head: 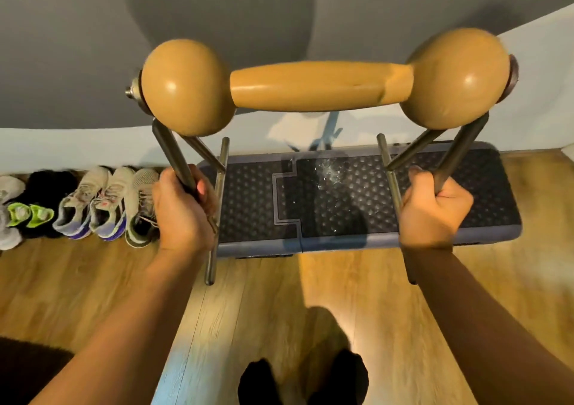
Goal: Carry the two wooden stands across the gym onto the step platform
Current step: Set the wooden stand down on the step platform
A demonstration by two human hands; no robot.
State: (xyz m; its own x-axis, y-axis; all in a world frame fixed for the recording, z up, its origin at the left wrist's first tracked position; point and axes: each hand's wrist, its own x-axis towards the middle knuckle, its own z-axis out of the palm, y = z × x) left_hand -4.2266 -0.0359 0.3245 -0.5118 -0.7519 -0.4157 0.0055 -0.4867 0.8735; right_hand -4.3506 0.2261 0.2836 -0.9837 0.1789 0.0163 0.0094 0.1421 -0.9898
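Note:
A wooden stand [320, 86], a tan bar with a big round knob at each end on grey metal legs, hangs in the air in front of me. My left hand [183, 210] is shut on its left metal leg. My right hand [433, 213] is shut on its right leg. The stand is held above the near half of the step platform [257, 244], a dark studded deck with a grey-blue rim lying on the floor against the wall. White scuff marks show on the platform's middle. Only one stand is in view.
A row of several shoes [102, 206] lines the wall left of the platform. The wooden floor [279, 296] stretches toward me, with my dark-socked feet [304, 379] at the bottom. A dark mat corner [28, 364] lies lower left. A grey and white wall rises behind.

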